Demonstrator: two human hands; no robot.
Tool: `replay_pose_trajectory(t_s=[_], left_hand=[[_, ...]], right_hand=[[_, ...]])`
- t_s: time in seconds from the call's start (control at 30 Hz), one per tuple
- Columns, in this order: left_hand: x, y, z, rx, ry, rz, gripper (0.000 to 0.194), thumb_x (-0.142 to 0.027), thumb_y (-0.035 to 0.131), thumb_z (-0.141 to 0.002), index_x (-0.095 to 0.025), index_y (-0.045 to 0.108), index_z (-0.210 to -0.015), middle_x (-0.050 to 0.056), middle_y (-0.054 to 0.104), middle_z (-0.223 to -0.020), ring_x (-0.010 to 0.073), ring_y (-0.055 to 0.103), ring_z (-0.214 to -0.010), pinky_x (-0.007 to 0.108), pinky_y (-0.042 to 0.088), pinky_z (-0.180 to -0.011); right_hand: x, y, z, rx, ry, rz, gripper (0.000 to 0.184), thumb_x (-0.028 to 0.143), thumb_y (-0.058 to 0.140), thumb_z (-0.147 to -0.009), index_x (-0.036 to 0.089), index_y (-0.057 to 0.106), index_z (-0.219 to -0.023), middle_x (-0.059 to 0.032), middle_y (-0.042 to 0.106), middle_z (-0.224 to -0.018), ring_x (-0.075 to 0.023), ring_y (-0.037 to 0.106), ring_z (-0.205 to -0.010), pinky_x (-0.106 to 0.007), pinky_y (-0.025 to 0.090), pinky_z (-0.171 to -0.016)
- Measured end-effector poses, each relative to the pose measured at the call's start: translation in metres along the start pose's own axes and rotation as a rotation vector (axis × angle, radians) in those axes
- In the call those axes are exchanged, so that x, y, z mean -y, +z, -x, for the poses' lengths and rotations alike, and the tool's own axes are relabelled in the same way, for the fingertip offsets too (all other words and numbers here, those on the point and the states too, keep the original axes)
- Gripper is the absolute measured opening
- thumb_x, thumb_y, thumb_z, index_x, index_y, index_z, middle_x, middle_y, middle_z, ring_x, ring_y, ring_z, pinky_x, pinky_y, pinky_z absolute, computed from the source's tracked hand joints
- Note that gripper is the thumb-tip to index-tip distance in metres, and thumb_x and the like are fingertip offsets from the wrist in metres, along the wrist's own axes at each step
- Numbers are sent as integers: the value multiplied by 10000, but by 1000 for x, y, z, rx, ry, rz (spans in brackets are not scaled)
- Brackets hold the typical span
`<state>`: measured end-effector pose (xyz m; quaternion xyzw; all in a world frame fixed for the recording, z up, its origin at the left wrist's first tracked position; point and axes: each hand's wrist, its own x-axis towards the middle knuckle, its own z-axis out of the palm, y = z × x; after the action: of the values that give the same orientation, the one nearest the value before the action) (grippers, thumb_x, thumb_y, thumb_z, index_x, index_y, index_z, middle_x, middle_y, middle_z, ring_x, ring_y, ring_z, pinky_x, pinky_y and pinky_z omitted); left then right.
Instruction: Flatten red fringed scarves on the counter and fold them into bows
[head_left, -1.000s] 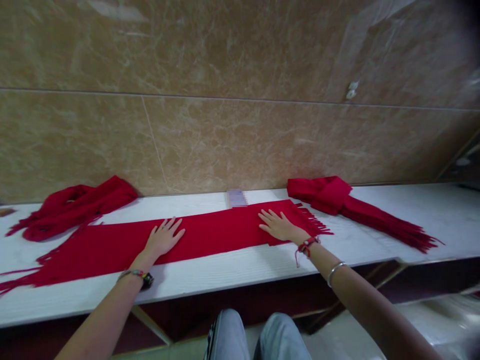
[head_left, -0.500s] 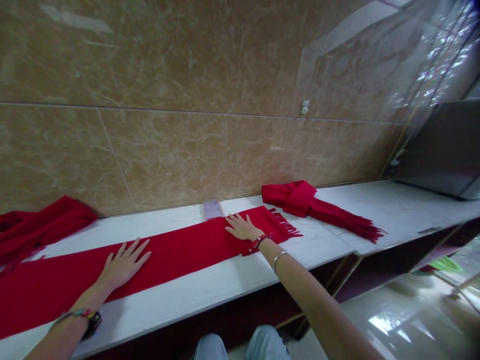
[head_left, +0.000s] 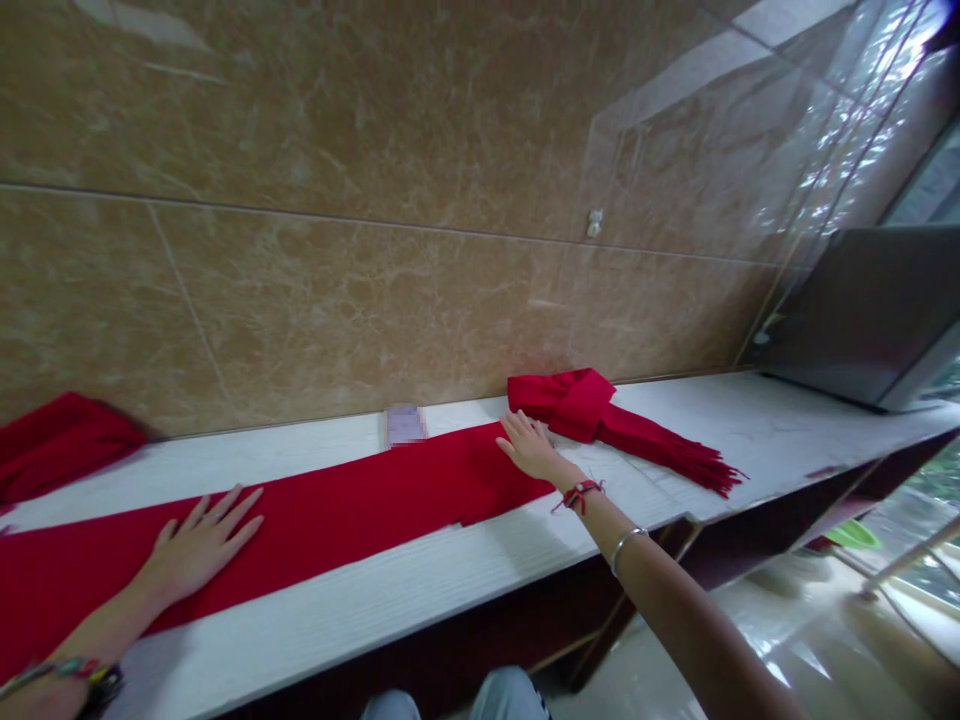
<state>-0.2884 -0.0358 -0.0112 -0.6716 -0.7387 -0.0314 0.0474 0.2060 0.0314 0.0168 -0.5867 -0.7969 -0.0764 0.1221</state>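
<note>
A long red scarf (head_left: 352, 510) lies flat along the white countertop (head_left: 360, 610). My left hand (head_left: 206, 545) rests palm down on its left part, fingers spread. At the scarf's right end lies my right hand (head_left: 532, 445), fingers stretched out and covering most of the fringe there. Just beyond that hand, a second red scarf (head_left: 577, 405) is folded over in a knot-like shape, its fringed tail pointing right. More red fabric (head_left: 67, 445) is bunched against the wall at the left.
A small pale purple card or packet (head_left: 405, 425) lies by the wall behind the scarf. A large dark grey box-like thing (head_left: 862, 310) stands at the counter's right end. Beneath the counter are open shelves (head_left: 765, 525). A green basin (head_left: 851, 535) sits low on the right.
My right hand has slid right along the scarf to its fringed end. My left hand stays flat on the cloth. The view has shifted slightly to the right.
</note>
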Motion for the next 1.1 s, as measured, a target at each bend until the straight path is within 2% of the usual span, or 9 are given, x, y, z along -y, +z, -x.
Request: replay_pose_trajectory(t_s=[0.13, 0.23, 0.33, 0.53, 0.63, 0.77, 0.93, 1.03, 1.1], left_hand=[[0, -1, 2, 45, 12, -31, 540, -407, 251, -836, -269, 258, -1358, 4, 171, -1441, 318, 174, -1301, 544, 201, -999], [0, -2, 3, 60, 2, -51, 527, -426, 198, -855, -298, 217, -1365, -10, 153, -1447, 303, 168, -1307, 536, 207, -997], [0, -2, 4, 77, 14, -60, 547, -466, 196, -848, -301, 191, -1370, -1, 140, -1453, 323, 157, -1305, 541, 201, -992], [-6, -4, 6, 82, -2, -27, 571, -508, 189, -838, -302, 182, -1370, 6, 148, -1456, 324, 159, -1305, 537, 176, -998], [-9, -5, 8, 71, -2, -8, 564, -510, 204, -838, -307, 207, -1365, 10, 167, -1453, 331, 163, -1302, 549, 172, -992], [-11, -7, 11, 73, -9, 11, 563, -520, 232, -834, -312, 236, -1357, 10, 179, -1450, 335, 157, -1303, 561, 166, -991], [-16, -11, 17, 60, -3, 14, 563, -530, 233, -838, -299, 266, -1351, 31, 201, -1444, 334, 164, -1302, 559, 182, -989], [-21, -13, 20, 58, 6, 6, 557, -527, 228, -845, -298, 267, -1350, 31, 206, -1442, 332, 167, -1301, 558, 189, -989], [-22, -14, 22, 57, 13, 7, 550, -517, 230, -850, -287, 280, -1347, 33, 213, -1440, 324, 166, -1304, 551, 189, -993]], right_hand=[[65, 4, -17, 26, -261, -127, 555, 451, 216, -896, 149, 248, -1361, -110, 184, -1441, -279, 114, -1317, -527, 193, -1007], [89, 14, -28, 112, -283, -174, 573, 482, 223, -886, 159, 256, -1358, -103, 231, -1427, -265, 153, -1311, -535, 191, -1006], [71, 25, -32, 167, -188, -135, 525, 448, 224, -893, 187, 291, -1344, -91, 270, -1414, -260, 210, -1295, -566, 182, -995], [-11, 26, -19, 213, 106, -13, 481, 383, 246, -896, 201, 300, -1338, -99, 280, -1409, -273, 250, -1277, -578, 227, -963], [-10, 17, -12, 134, 170, 39, 501, 371, 233, -899, 125, 311, -1329, -161, 296, -1389, -320, 242, -1269, -626, 203, -937], [64, 4, -10, -79, -44, 68, 500, 395, 284, -889, 105, 388, -1284, -163, 292, -1390, -308, 198, -1284, -554, 135, -1002], [205, 4, -26, 36, -467, -185, 484, 431, 266, -896, 146, 443, -1245, -120, 408, -1329, -222, 294, -1250, -426, 221, -1014], [270, 16, -36, 74, -531, -288, 517, 434, 286, -890, 118, 383, -1288, -126, 374, -1353, -221, 279, -1263, -406, 234, -1015], [297, 27, -40, 89, -531, -315, 530, 435, 281, -889, 123, 348, -1312, -121, 348, -1372, -222, 266, -1272, -414, 225, -1021]])
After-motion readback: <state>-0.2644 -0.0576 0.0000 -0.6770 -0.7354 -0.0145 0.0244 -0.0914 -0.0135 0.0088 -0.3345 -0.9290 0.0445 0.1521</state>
